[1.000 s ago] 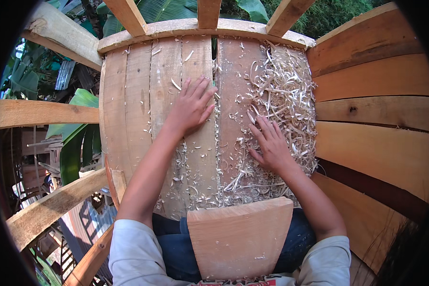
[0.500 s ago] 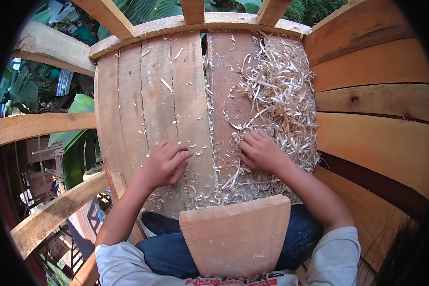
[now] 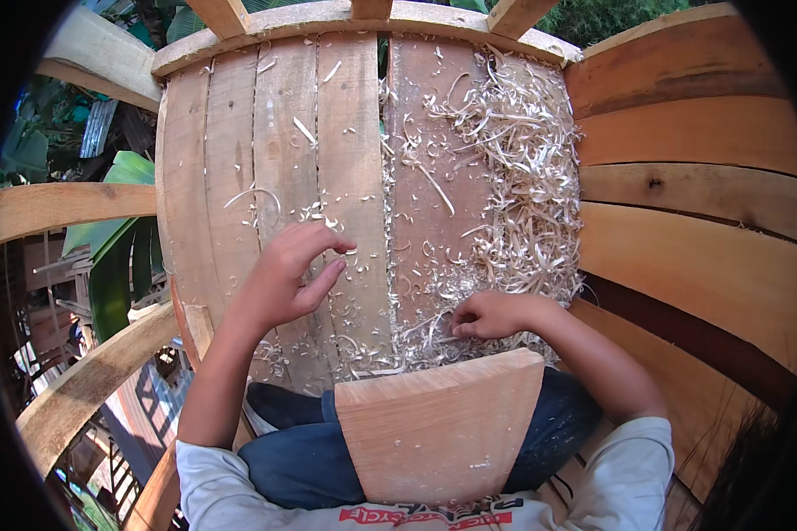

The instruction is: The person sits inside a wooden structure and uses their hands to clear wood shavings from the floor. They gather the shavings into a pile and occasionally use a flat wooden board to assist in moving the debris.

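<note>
My left hand (image 3: pixel 297 273) hovers over or rests lightly on the pale floor planks (image 3: pixel 230 168); its thumb and forefinger are apart with nothing between them. Down among curled wood shavings (image 3: pixel 425 334) is my right hand (image 3: pixel 491 316), fingers curled inward. Whatever those fingers may hold is hidden. A thick, slightly tapered wooden board (image 3: pixel 438 425) leans across my lap, its upper edge just below the right hand. Small chips and curls lie scattered over the planks.
A large heap of shavings (image 3: pixel 536 168) covers the right side of the planks. A slatted wooden wall (image 3: pixel 691 190) stands at the right. Wooden rails (image 3: pixel 71 212) and a curved far beam (image 3: pixel 328 19) edge the platform, with leaves beyond. Narrow gaps run between planks.
My left hand has risen slightly away from me and its thumb has spread. My right hand has drawn back toward the board. Some shavings have shifted, and a long curl now lies left of centre.
</note>
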Demonstrator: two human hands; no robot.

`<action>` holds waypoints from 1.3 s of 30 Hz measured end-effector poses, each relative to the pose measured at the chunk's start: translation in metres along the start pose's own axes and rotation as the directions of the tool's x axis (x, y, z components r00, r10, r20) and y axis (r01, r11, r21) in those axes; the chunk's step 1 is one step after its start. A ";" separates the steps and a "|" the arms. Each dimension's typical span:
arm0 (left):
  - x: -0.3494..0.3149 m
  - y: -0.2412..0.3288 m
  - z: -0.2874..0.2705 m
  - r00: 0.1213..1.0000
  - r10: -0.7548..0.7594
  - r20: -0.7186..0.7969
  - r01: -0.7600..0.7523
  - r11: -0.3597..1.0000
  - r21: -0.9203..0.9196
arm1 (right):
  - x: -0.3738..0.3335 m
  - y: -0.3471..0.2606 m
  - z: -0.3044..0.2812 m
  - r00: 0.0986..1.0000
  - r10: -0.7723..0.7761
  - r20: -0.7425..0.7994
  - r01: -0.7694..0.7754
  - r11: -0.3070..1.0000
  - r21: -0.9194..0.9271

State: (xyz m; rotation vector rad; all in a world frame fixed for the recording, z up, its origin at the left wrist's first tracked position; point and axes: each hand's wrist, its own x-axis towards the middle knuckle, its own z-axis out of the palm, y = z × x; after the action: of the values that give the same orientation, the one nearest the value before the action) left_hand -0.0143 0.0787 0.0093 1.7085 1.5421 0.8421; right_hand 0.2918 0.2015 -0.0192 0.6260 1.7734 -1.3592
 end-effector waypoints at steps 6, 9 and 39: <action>-0.053 -0.015 0.016 0.986 0.053 0.158 -0.093 0.962 0.258 | 0.021 -0.031 -0.043 0.724 -0.194 -0.662 0.175 0.980 -0.096; -0.078 -0.020 0.041 0.953 0.199 0.227 -0.266 0.907 0.325 | 0.019 -0.040 -0.063 0.647 -0.203 -0.735 0.256 0.966 -0.041; -0.016 -0.101 0.001 0.952 -0.081 -0.296 0.245 0.781 0.575 | 0.070 -0.080 -0.151 0.597 -0.288 -0.749 -0.028 0.926 -0.377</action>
State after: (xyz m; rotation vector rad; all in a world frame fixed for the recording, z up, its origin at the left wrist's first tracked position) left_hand -0.0710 0.0702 -0.0750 1.9029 2.2940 0.5080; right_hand 0.1465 0.3152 -0.0170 1.0131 2.7648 -0.8126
